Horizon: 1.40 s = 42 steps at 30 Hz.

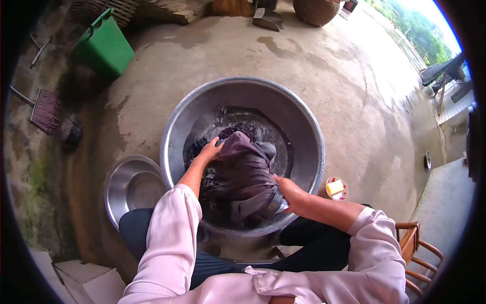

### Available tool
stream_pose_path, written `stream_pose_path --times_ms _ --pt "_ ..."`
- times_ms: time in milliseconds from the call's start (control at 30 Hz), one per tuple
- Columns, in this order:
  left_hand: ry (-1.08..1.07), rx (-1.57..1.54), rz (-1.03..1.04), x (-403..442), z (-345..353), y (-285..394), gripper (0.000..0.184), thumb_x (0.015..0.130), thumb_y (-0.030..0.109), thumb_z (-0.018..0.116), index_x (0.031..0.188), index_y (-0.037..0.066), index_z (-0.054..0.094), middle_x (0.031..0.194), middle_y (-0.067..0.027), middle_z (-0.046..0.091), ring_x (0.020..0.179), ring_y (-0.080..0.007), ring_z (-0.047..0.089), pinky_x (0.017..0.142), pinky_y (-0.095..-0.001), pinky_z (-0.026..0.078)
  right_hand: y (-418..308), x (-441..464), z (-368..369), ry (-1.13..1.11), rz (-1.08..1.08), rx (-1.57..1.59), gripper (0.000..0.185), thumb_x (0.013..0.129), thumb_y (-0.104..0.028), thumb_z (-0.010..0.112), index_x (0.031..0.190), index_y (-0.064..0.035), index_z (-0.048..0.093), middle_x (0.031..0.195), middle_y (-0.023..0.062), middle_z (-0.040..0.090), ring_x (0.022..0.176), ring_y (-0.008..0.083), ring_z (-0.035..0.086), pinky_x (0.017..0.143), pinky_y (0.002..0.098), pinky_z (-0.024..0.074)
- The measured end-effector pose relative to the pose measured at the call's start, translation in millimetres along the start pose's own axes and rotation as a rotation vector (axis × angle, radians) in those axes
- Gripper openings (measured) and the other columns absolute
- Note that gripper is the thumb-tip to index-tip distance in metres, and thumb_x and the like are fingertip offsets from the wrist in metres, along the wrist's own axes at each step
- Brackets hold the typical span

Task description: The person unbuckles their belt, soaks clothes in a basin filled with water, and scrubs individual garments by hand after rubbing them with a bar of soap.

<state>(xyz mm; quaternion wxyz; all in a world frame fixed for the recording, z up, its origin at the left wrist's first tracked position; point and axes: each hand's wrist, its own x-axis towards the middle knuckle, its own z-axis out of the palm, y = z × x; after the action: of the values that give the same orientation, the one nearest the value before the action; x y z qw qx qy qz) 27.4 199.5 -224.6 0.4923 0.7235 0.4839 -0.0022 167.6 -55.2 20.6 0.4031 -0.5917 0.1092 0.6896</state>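
A large metal basin (243, 81) stands on the floor before my knees, with water in it. Dark, wet clothing (242, 169), purplish and grey, is bunched in the middle of the basin. At its upper left, my left hand (210, 151) has its fingers closed round a fold of the cloth. My right hand (287, 192) grips the lower right side of the bundle, close to the basin's wall. The fingertips of both hands are partly hidden in the cloth. Part of the clothing lies down in the water.
A smaller metal basin (114, 187) stands against the large one on the left. To the right, a small dish (344, 194) holds a yellow bar (334, 188). A green bin (109, 48), a broom head (46, 111) and a wooden chair (411, 243) stand around.
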Motion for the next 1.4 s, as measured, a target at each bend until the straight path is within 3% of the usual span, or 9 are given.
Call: stream_pose_path --times_ms 167,233,267,467,567,767,1033,1200,1400 --pt "0.033 -0.218 0.14 15.3 23.7 -29.9 0.059 0.095 0.051 0.038 0.134 0.009 0.047 0.134 -0.0191 0.049 0.127 -0.0315 0.045 0.104 -0.0365 0.034 -34.9 27.3 -33.9 -0.021 -0.074 0.306 0.031 0.096 -0.028 0.036 0.095 -0.0099 0.061 0.086 0.0067 0.067 0.075 0.0235 0.065 0.066 0.0407 0.0552" --pt "0.1 -0.103 0.174 -14.4 14.7 -3.3 0.058 0.096 0.051 0.036 0.132 0.009 0.05 0.135 -0.0193 0.048 0.128 -0.0307 0.043 0.106 -0.0349 0.033 -46.0 77.8 -77.4 -0.414 -0.125 0.399 0.031 0.095 -0.025 0.034 0.088 -0.011 0.06 0.077 0.004 0.064 0.055 0.0191 0.059 0.042 0.0296 0.046" --pt "0.054 -0.166 0.168 -13.3 14.7 -2.0 0.063 0.093 0.056 0.037 0.137 0.01 0.044 0.14 -0.0196 0.042 0.131 -0.0329 0.038 0.108 -0.035 0.029 -58.9 67.1 -57.7 -0.093 -0.165 0.344 0.031 0.095 -0.024 0.031 0.087 -0.0118 0.058 0.073 0.0036 0.062 0.048 0.0165 0.054 0.032 0.0258 0.0355" --pt "0.422 0.458 0.063 -60.7 13.7 58.3 0.093 0.076 0.066 0.057 0.147 0.019 0.022 0.151 -0.0157 0.022 0.139 -0.0402 0.017 0.104 -0.0672 0.019 -109.3 124.1 -111.1 0.395 -0.233 -0.487 0.051 0.092 -0.031 0.052 0.131 -0.0009 0.039 0.11 0.0283 0.057 0.097 0.0407 0.062 0.074 0.0522 0.0534" --pt "0.358 0.453 0.082 -67.0 33.8 46.8 0.106 0.068 0.068 0.064 0.149 0.023 0.013 0.154 -0.0161 0.011 0.14 -0.0428 0.009 0.095 -0.0775 0.016 -103.3 122.0 -96.6 0.739 -0.956 -1.489 0.073 0.082 -0.041 0.065 0.142 -0.0191 0.029 0.148 0.0229 0.023 0.128 0.0455 0.035 0.097 0.0635 0.0361" --pt "0.239 0.564 -0.048 -56.0 62.3 30.6 0.13 0.056 0.074 0.068 0.149 0.017 -0.003 0.154 -0.0179 -0.008 0.139 -0.0466 0.007 0.097 -0.0742 0.021 -67.7 217.2 -94.3 0.593 -0.823 -2.039 0.08 0.079 -0.066 0.053 0.146 -0.0378 0.02 0.156 0.0122 0.007 0.138 0.0502 0.002 0.093 0.0805 0.0146" --pt "0.243 0.621 -0.079 -3.4 56.8 24.4 0.121 0.061 0.079 0.06 0.149 0.014 0.009 0.149 -0.0258 0.015 0.125 -0.046 0.037 0.094 -0.0623 0.035 -116.5 288.8 -104.4 0.412 -0.921 -2.071 0.069 0.081 -0.067 0.045 0.129 -0.0176 0.051 0.131 0.0196 0.043 0.124 0.0422 0.036 0.094 0.0639 0.0312" --pt "0.29 0.534 -0.111 37.3 39.4 32.4 0.106 0.07 0.075 0.057 0.147 0.014 0.017 0.132 -0.031 0.043 0.104 -0.0413 0.059 0.088 -0.0458 0.048 -147.2 319.7 -89.2 0.527 -0.918 -1.817 0.065 0.086 -0.064 0.043 0.104 -0.004 0.061 0.092 0.0234 0.063 0.085 0.0378 0.064 0.073 0.047 0.0515" --pt "0.235 0.408 -0.192 48.0 19.9 41.9 0.098 0.071 0.07 0.061 0.145 0.018 0.023 0.116 -0.0277 0.056 0.103 -0.041 0.059 0.089 -0.0459 0.048 -116.9 340.5 -85.2 0.621 -0.602 -1.347 0.068 0.089 -0.064 0.036 0.112 -0.0038 0.058 0.104 0.0265 0.063 0.098 0.0415 0.061 0.082 0.0503 0.0488"
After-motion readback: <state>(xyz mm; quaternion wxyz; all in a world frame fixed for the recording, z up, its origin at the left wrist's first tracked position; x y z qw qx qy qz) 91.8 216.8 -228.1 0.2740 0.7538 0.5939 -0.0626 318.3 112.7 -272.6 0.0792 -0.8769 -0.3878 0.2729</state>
